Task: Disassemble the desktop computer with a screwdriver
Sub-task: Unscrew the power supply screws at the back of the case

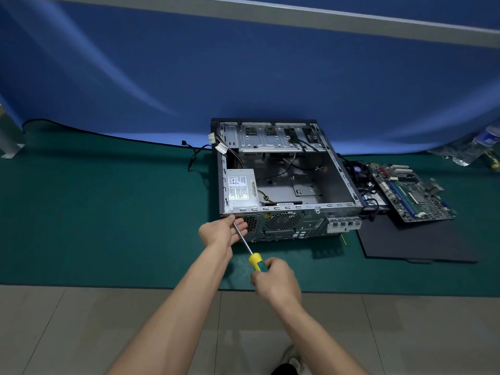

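An open grey computer case lies on its side on a green mat. A silver power supply sits in its near-left corner. My right hand grips the yellow and teal handle of a screwdriver. Its metal shaft slants up-left to the case's rear panel at the near-left corner. My left hand rests against that corner, fingers around the shaft near its tip. The tip itself is hidden behind my fingers.
A removed motherboard lies right of the case, partly on a black side panel. A cooler fan and cables sit behind it. A plastic bottle lies far right. A blue backdrop hangs behind; tiled floor is nearest me.
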